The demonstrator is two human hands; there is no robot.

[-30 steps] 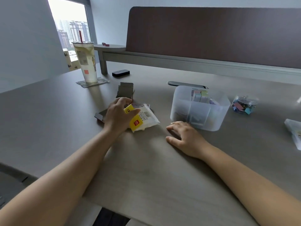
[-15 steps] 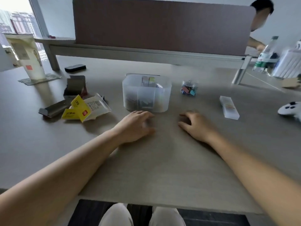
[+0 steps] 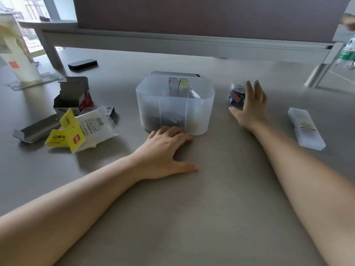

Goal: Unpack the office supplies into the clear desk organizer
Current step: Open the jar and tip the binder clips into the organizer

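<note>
The clear desk organizer stands mid-table, with pastel sticky-note pads upright in a back compartment and dark items low in the front. My left hand rests flat on the table, its fingertips against the organizer's front wall, holding nothing. My right hand is spread with straight fingers just in front of a small clear jar of coloured binder clips, partly covering it. A long clear plastic case lies to the right.
Torn yellow-and-white packaging and opened grey cardboard boxes lie left of the organizer. A tall drink cup on a coaster stands far left, a black device behind. A partition wall closes the back; a green-label bottle far right.
My left hand let go of the yellow packaging and moved right to the organizer's front. My right hand lifted off the table and reached forward to the binder-clip jar. The view swung right.
</note>
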